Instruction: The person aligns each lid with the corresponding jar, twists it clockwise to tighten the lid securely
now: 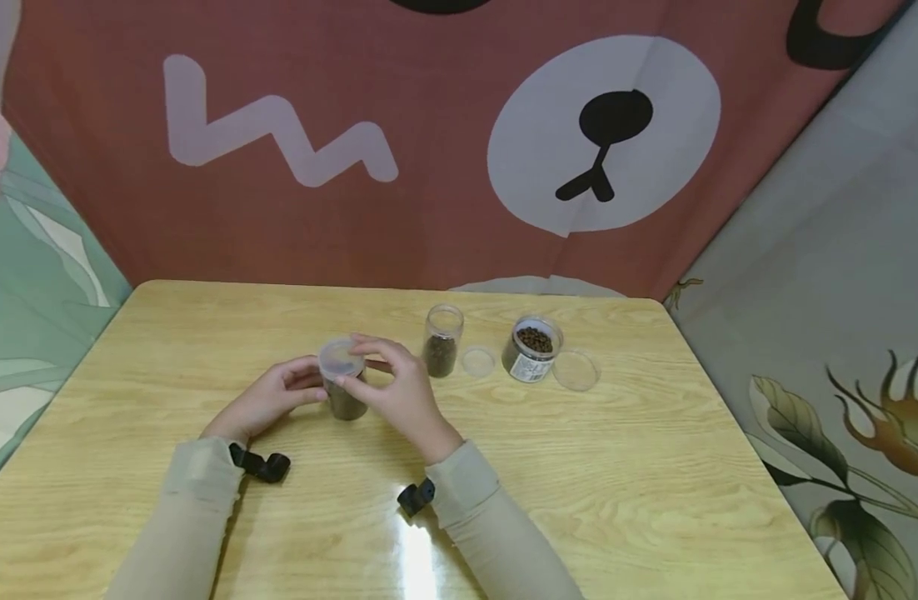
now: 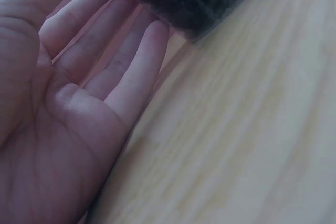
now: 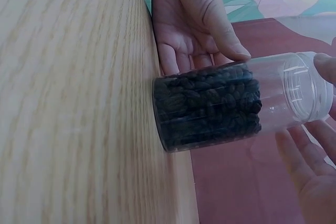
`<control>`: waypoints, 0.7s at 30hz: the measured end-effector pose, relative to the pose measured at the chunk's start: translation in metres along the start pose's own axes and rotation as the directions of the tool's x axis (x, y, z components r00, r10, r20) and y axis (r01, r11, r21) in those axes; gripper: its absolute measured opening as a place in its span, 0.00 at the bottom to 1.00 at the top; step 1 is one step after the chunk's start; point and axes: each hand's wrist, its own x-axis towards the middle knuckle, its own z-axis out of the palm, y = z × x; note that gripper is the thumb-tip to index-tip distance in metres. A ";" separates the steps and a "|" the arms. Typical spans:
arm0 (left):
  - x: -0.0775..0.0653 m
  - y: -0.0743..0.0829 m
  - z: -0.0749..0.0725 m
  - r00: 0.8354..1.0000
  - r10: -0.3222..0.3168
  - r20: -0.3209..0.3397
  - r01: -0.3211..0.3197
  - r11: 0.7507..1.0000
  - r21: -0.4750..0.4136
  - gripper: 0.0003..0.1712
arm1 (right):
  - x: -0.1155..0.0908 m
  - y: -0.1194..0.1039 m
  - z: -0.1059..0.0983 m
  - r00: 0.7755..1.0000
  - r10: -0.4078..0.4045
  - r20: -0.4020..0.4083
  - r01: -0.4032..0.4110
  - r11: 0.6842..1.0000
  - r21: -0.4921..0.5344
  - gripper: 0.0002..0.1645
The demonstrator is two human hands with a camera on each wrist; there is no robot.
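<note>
A clear jar point(image 1: 346, 403), partly filled with dark beans point(image 3: 210, 103), stands upright on the table left of centre. My left hand point(image 1: 270, 398) holds its side, the thumb on the near side and the fingers reaching behind. In the left wrist view the fingers point(image 2: 142, 66) lie against or close to the jar's lower part. A translucent lid point(image 1: 341, 357) sits on top of the jar. My right hand point(image 1: 402, 396) grips that lid at its rim between thumb and fingers. Whether the lid's thread is engaged cannot be told.
Right of the hands stands a narrow open jar point(image 1: 441, 343) with dark contents, beside a small round lid point(image 1: 478, 361). Further right is a wider open jar point(image 1: 530, 367) of brown pellets with a white label, and a larger clear lid point(image 1: 576, 370). A printed cloth point(image 1: 429, 225) hangs behind the table.
</note>
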 end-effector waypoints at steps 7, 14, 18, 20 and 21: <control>0.001 0.000 0.001 1.000 -0.002 -0.006 0.002 1.000 0.013 0.32 | 0.001 0.002 -0.004 0.999 0.020 0.046 -0.021 1.000 0.004 0.20; 0.001 0.001 0.002 1.000 0.011 0.002 -0.011 1.000 0.001 0.32 | 0.002 0.002 -0.007 0.994 0.033 0.108 -0.028 0.999 -0.042 0.17; 0.002 0.002 0.002 1.000 0.012 0.000 -0.012 1.000 0.013 0.32 | 0.003 0.002 -0.010 0.992 0.037 0.119 -0.030 0.998 -0.055 0.16; 0.001 0.002 0.001 1.000 0.007 -0.005 -0.007 1.000 0.019 0.32 | 0.003 0.001 -0.010 0.991 0.037 0.127 -0.031 0.998 -0.050 0.17; 0.001 0.002 0.002 1.000 0.005 -0.006 -0.004 1.000 0.021 0.33 | 0.003 0.001 -0.010 0.991 0.040 0.130 -0.035 0.998 -0.045 0.18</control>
